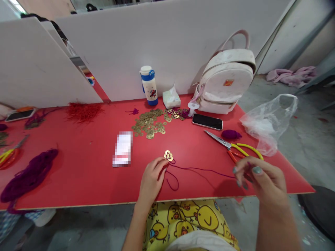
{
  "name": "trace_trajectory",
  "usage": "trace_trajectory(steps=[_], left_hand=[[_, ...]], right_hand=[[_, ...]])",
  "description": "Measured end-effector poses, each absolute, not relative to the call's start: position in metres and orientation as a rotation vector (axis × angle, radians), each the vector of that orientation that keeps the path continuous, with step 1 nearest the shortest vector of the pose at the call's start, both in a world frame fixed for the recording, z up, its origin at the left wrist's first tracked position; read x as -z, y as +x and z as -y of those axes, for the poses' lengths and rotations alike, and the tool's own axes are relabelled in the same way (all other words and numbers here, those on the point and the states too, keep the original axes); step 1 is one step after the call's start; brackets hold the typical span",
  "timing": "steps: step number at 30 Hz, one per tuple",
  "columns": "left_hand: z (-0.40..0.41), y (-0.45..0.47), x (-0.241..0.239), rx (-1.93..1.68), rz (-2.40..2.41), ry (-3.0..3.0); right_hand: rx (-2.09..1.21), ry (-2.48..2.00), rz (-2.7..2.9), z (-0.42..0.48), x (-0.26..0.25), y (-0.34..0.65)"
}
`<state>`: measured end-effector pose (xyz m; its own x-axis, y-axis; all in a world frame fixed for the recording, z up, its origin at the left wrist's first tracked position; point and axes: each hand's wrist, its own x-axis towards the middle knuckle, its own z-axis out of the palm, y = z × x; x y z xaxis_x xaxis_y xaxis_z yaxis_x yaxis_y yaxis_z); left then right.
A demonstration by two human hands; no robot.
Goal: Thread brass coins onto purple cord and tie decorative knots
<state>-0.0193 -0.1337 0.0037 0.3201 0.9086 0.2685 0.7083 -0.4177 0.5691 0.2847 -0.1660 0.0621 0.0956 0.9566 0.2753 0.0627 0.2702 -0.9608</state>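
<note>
My left hand (152,177) rests on the red table (86,174), its fingertips pinched on a small cluster of brass coins (168,155) tied onto a purple cord (201,170). The cord runs right across the table to my right hand (258,179), which pinches its other end just off the table's front right edge. A loop of the cord lies below the coins. Yellow-handled scissors (230,144) lie just behind my right hand.
A pile of loose brass coins (149,124) lies mid-table. Behind it stand a blue-white bottle (148,85), a tissue pack (171,98), a white backpack (227,83), a phone (207,121). A plastic bag (269,122) hangs right. Purple yarn (28,176) and red threads (83,111) lie left.
</note>
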Motion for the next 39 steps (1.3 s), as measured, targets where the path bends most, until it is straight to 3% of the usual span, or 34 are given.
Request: trace_trajectory(steps=[6, 14, 22, 25, 30, 35, 39], left_hand=[[0.137, -0.021, -0.005, -0.698, -1.617, 2.263], [0.149, -0.008, -0.011, -0.695, -1.306, 2.128], [0.149, -0.007, -0.014, -0.793, -1.118, 1.699], [0.138, -0.014, -0.018, -0.894, -1.163, 1.701], [0.109, -0.012, -0.034, -0.93, -1.113, 1.645], [0.066, 0.014, -0.028, -0.756, -0.772, 1.2], [0.035, 0.031, -0.019, -0.792, -0.731, 1.008]], right_hand=[[-0.582, -1.392, 1.778, 0.147, -0.047, 0.259], [-0.562, -1.561, 2.117, 0.15, -0.011, 0.178], [-0.543, -1.624, 2.145, 0.133, -0.008, 0.187], [-0.66, -1.606, 2.091, 0.127, -0.012, 0.194], [-1.145, -1.296, 1.852, 0.115, -0.032, 0.2], [-1.12, -1.048, 1.68, 0.073, -0.054, 0.205], [-1.312, -0.857, 1.437, 0.03, -0.057, 0.218]])
